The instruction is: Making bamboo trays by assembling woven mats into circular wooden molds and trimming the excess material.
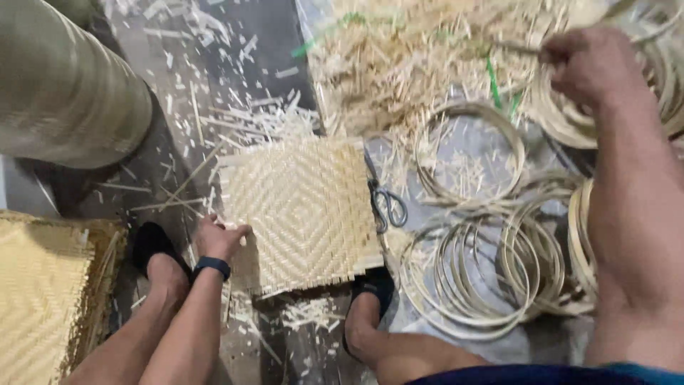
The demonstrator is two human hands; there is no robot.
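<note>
The person sits low over the floor, and the head view looks down between the two legs. The left hand (217, 239) rests on the left edge of a square woven bamboo mat (303, 210), with the fingers bent and close together, pressing on the border of the mat; a dark band (211, 266) is around this wrist. The mat lies flat on the floor in the middle of the picture, and its weave makes a diamond pattern. The right hand (588, 64) is raised far to the upper right, well apart from the mat, and its fingers are closed around a thin bamboo strip (516, 48) that comes out to the left of the fist. Just beside the right edge of the mat lies a pair of scissors (385, 199), with its handles toward the person. To the right of the scissors there are many bamboo hoops (470, 278), some lying single and some in bundles. Behind the mat there is a heap of bamboo offcuts (399, 64), and small pieces are scattered all over the floor. The two feet wear dark slippers (153, 246), one at each lower corner of the mat. At the left edge a stack of woven mats (43, 299) is seen, and above it a large roll of woven material (64, 85).
</note>
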